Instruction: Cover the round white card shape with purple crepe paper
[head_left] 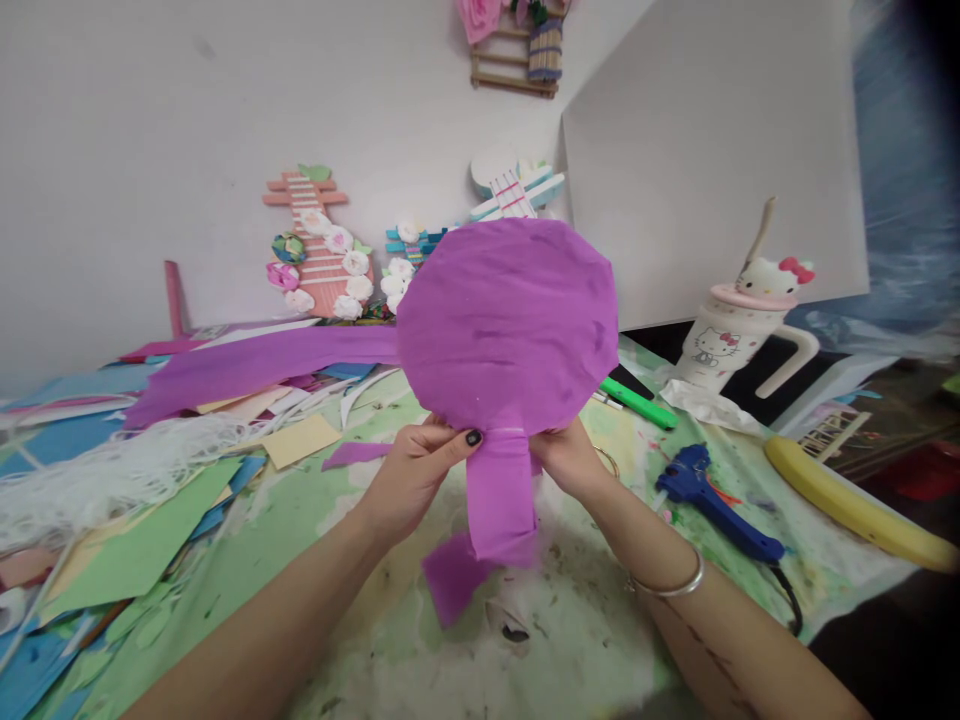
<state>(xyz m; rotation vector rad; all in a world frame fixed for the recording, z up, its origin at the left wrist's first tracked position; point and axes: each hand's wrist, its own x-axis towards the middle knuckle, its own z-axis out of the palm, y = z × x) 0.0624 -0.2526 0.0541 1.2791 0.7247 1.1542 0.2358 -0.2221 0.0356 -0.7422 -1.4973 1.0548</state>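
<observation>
Upright before me is a round, purple paper-covered piece [510, 315] with many-sided edges and a short wide strip [501, 490] running down from its lower rim. My left hand [420, 465] pinches its lower left edge beside the strip, thumb in front and fingers behind. On the lower right edge, my right hand [568, 455] grips the same piece, its fingers hidden behind it. Below the strip, a purple paper scrap [456, 580] touches or hangs close to its end; I cannot tell which.
A blue glue gun [720, 505], a yellow banana-shaped thing [855, 500], a green cutter [637, 402] and a white tumbler [724, 335] lie or stand at right. Coloured paper sheets [150, 545] and white string [150, 470] cover the left. Decorated pink craft [326, 250] leans by the wall.
</observation>
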